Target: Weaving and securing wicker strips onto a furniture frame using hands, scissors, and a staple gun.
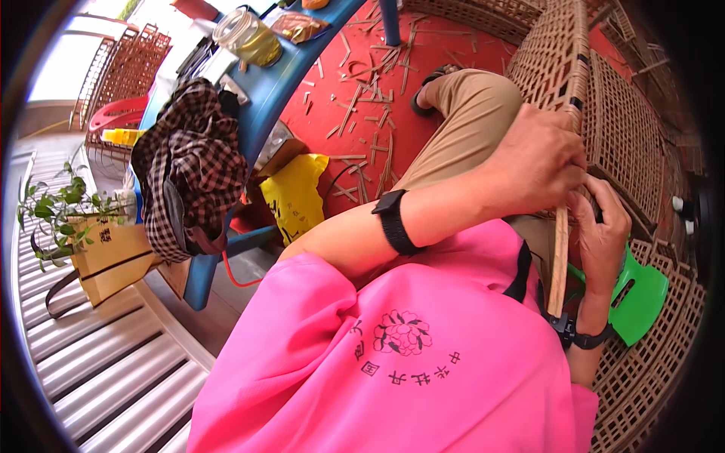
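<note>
Right of centre, the left hand [545,157] is clamped on the upper part of a pale wooden strip [559,264], at the dark-banded edge of a woven panel [550,64]. The right hand [610,219] is just below, fingers curled beside the strip — whether they grip it I cannot tell. At upper left, a blue tabletop [285,79] bears a glass jar [249,38] and checked cloth [196,136] — cut scraps [350,110] litter the red floor [330,98] at upper centre.
</note>
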The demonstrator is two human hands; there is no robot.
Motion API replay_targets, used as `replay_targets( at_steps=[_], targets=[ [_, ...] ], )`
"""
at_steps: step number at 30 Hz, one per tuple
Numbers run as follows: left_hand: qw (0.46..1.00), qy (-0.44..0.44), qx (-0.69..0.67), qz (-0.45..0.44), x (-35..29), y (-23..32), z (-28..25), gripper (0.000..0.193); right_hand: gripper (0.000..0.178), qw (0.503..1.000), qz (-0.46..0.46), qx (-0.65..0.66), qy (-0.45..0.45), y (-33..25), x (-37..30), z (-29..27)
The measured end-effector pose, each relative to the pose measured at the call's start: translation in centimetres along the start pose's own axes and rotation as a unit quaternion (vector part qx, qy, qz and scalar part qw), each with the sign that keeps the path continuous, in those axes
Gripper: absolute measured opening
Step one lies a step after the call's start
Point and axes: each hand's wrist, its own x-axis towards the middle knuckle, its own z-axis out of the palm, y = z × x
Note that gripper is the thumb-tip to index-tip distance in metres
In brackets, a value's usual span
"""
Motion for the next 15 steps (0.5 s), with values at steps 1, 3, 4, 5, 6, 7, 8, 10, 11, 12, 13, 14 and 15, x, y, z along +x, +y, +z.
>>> replay_targets(
  at_steps=[1, 3, 4, 5, 6, 7, 8, 10, 11, 12, 13, 14, 15],
  targets=[
    [1.0, -0.001, 0.004, -0.015, -0.1, 0.0, 0.1, 0.007, 0.019, 1.0, 0.009, -0.019, -0.006, 0.5, -0.4, -0.1],
    [0.999, 0.012, -0.022, -0.019, -0.3, 0.1, 0.2, 0.008, 0.018, 0.998, 0.027, -0.046, -0.022, 1.5, -1.1, -0.2],
    [0.999, 0.006, -0.029, -0.023, -0.3, -0.1, 0.2, 0.008, 0.016, 0.997, 0.054, -0.05, -0.021, 1.9, -1.3, -0.1],
    [0.998, -0.003, -0.07, -0.007, -0.4, -0.6, 0.0, 0.008, 0.016, 0.997, 0.037, -0.053, -0.031, 1.9, -1.4, -0.1],
    [0.993, 0.029, -0.111, -0.005, -0.6, -1.3, -0.2, 0.01, 0.016, 0.995, 0.076, -0.049, -0.03, 1.7, -1.3, 0.1],
    [0.985, 0.047, -0.165, -0.029, -0.9, -2.5, -0.6, 0.01, 0.016, 0.995, 0.067, -0.066, -0.041, 1.3, -1.2, 0.1],
    [0.971, 0.079, -0.223, -0.032, -1.3, -4.1, -1.0, 0.011, 0.017, 0.993, 0.094, -0.062, -0.032, 0.7, -1.0, 0.2],
    [0.975, 0.133, -0.164, -0.065, -3.1, -10.4, -3.1, 0.013, 0.023, 0.996, 0.036, -0.082, -0.015, 0.3, -0.5, 0.6],
    [0.974, 0.122, -0.111, -0.153, -4.7, -14.4, -4.7, 0.014, 0.024, 0.997, 0.008, -0.079, -0.009, 0.6, -0.6, 0.7],
    [0.969, 0.132, -0.054, -0.203, -6.7, -19.0, -6.6, 0.016, 0.028, 0.994, -0.005, -0.109, -0.003, 1.3, -1.2, 0.6],
    [0.944, 0.104, 0.014, -0.314, -9.6, -23.5, -8.6, 0.021, 0.027, 0.992, 0.02, -0.123, -0.01, 2.4, -1.9, 0.2],
    [0.888, 0.073, 0.082, -0.446, -12.7, -28.1, -10.6, 0.024, 0.027, 0.992, 0.05, -0.112, -0.005, 3.9, -3.1, -0.3],
    [0.849, 0.063, 0.102, -0.515, -16.7, -32.0, -12.8, 0.025, 0.03, 0.988, 0.074, -0.137, -0.01, 5.4, -4.4, -1.1]
  ],
)
